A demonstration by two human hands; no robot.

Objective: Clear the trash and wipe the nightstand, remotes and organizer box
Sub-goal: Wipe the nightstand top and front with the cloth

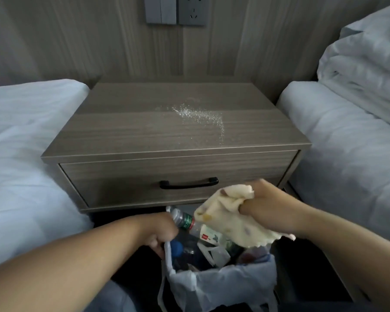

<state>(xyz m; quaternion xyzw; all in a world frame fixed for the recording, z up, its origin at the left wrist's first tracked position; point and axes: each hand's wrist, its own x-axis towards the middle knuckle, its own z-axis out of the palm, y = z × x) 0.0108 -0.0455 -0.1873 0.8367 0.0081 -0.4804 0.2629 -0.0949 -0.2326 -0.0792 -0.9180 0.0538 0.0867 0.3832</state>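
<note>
Below the nightstand (167, 131), the left hand (160, 233) pinches the rim of the trash bag (212, 287), and the right hand (263, 206) holds a bunched cloth (230, 219) above it. I judge the cloth soft and light, easy to grip anywhere. A plastic bottle (185, 221) sticks out of the bag. White crumbs (198, 115) lie on the nightstand top, beds on both sides

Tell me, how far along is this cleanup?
Trash looks cleared: bottles and wrappers sit in the trash bag, whose edge the left hand grips. In hand: the right hand holds a cloth. Left: the nightstand top shows white specks, unwiped. No remotes or organizer box are in view.
</note>
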